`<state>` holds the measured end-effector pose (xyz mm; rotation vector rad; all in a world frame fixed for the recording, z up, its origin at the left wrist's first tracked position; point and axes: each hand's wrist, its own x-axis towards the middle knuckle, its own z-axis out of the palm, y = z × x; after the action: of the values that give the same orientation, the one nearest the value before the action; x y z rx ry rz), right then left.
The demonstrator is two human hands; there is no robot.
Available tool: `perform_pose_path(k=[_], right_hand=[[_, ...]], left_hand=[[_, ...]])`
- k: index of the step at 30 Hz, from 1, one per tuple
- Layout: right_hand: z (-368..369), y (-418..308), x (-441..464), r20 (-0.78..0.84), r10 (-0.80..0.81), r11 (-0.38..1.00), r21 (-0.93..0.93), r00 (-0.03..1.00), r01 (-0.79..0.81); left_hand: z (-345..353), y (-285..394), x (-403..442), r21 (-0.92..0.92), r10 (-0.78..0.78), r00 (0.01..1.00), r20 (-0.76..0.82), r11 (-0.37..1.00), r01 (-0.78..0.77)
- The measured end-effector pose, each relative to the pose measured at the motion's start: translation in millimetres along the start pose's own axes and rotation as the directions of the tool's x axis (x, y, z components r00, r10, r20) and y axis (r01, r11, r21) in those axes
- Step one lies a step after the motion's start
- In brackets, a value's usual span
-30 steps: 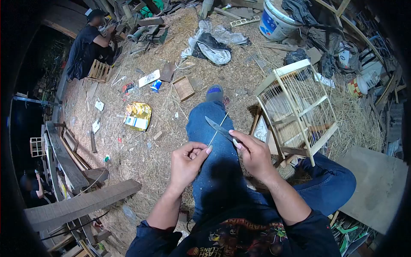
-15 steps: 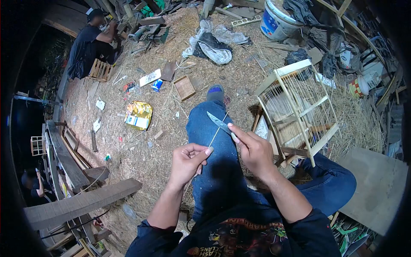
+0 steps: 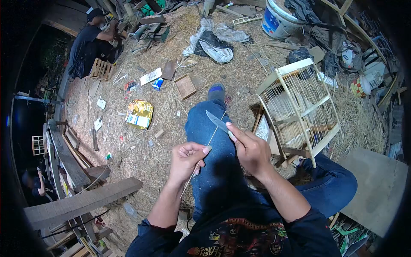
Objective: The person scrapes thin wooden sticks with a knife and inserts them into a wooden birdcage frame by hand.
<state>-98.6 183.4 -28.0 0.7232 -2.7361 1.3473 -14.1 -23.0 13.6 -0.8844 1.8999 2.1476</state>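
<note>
A thin stick [image 3: 211, 138] is pinched above the denim-covered knee by the left hand's fingers [image 3: 206, 150], while a knife [image 3: 217, 121] is gripped across it by the right hand's fingers [image 3: 230, 126]; a slip could cut skin.

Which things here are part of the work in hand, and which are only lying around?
Work: knife in the right hand; thin stick in the left hand; probably the barred cage.
Lying about: gold wrapper, wooden box, crumpled cloth, bucket.
</note>
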Motion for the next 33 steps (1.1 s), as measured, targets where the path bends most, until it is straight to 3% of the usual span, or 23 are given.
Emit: perform_pose_path(k=[2,4,13,33], right_hand=[[0.9,-0.5,-0.7,0.004,0.027,1.0,-0.014,1.0,-0.027],[4.6,1.1,-3.7,-0.048,-0.067,0.998,0.012,0.997,0.068],[-3.6,-1.7,-5.1,0.038,-0.046,0.999,0.014,0.998,0.046],[3.4,1.2,-8.9,0.016,-0.081,0.996,0.026,0.997,0.081]], left_hand=[[0.8,0.1,-0.5,-0.011,-0.003,1.0,-0.004,1.0,0.003],[2.7,1.3,-0.8,-0.003,-0.001,1.0,-0.022,1.0,0.001],[3.4,1.8,1.0,0.017,-0.011,0.999,-0.03,1.0,0.012],[-1.5,-2.6,3.7,-0.013,0.019,0.999,-0.038,1.0,-0.019]])
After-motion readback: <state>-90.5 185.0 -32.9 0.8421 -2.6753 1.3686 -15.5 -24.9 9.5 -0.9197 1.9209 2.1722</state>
